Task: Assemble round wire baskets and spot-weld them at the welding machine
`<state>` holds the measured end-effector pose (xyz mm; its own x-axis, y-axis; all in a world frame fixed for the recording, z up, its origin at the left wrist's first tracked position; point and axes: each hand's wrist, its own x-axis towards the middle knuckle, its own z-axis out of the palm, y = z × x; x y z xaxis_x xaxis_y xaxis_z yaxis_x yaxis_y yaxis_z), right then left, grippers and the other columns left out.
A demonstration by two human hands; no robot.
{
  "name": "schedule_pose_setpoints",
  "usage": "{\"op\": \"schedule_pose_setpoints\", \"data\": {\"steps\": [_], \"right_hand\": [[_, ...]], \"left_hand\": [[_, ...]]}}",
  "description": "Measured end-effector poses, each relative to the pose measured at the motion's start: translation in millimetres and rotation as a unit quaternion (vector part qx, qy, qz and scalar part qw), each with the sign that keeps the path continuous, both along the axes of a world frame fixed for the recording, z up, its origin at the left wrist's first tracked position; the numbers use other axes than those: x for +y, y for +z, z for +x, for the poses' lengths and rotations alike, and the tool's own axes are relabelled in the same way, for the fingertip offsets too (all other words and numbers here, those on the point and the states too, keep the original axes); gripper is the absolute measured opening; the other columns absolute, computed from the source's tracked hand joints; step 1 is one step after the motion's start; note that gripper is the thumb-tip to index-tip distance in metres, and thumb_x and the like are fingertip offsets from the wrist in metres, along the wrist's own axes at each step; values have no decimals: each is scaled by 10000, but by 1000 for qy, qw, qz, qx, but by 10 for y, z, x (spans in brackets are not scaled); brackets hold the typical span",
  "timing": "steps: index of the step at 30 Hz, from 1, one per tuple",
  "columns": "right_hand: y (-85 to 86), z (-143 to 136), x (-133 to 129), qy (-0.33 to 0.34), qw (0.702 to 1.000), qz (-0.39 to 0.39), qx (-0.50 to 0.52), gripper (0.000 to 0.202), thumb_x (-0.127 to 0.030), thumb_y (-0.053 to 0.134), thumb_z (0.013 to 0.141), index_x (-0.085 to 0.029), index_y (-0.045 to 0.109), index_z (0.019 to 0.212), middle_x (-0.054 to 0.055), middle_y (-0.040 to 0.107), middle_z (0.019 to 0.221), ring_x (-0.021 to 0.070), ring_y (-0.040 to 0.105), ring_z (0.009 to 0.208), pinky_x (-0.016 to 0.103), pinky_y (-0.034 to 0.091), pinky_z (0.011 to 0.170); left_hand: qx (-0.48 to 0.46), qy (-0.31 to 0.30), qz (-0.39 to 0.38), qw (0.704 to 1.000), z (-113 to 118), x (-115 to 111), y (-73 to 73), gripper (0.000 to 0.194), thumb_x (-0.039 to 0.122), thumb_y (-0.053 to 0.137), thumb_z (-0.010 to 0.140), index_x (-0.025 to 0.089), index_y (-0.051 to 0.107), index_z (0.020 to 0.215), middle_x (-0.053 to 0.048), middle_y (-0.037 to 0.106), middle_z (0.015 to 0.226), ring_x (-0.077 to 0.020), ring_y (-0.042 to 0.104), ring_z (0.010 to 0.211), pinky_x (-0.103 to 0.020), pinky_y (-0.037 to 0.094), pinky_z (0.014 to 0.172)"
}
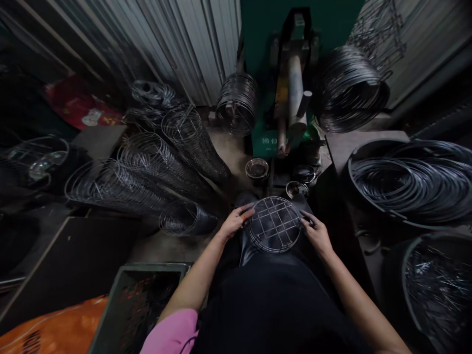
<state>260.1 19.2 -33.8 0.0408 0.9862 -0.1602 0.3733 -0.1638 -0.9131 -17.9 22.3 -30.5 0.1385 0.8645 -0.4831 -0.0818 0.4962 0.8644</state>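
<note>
A round wire grid (276, 224), a ring crossed by several straight wires, lies over the person's lap. At its left rim, my left hand (236, 220) pinches the wire between thumb and fingers. On the opposite rim, my right hand (315, 230) holds the ring with its fingertips. More than one ring seems stacked at the grid's lower edge. Beyond the grid stands a green machine (265, 142) with a thick metal arm (295, 93) and a copper-coloured tip above small round dishes (257, 169).
Tall stacks of wire rings (147, 157) stand at the left. On the right are a tub of wire rings (383, 182) and a tub of short wires (438, 280). A green crate (121, 295) sits at lower left. Wire coils (238, 101) flank the machine.
</note>
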Motion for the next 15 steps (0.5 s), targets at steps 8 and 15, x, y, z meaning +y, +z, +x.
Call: {"op": "schedule_pose_setpoints", "data": {"steps": [8, 15], "right_hand": [[-9, 105, -71, 58, 997, -25, -39, 457, -382, 566, 740, -176, 609, 1145, 79, 680, 962, 218, 623, 900, 351, 476, 832], [61, -8, -221, 25, 999, 7, -47, 508, -348, 546, 747, -151, 550, 1215, 76, 677, 896, 189, 629, 784, 309, 498, 735]], "left_hand": [[123, -26, 127, 984, 22, 43, -20, 407, 413, 595, 772, 167, 639, 1094, -63, 665, 1105, -232, 590, 1048, -361, 440, 935], [189, -47, 159, 968, 42, 61, 72, 384, 350, 544, 806, 159, 612, 1131, -59, 633, 1173, -218, 560, 1117, -355, 399, 1002]]}}
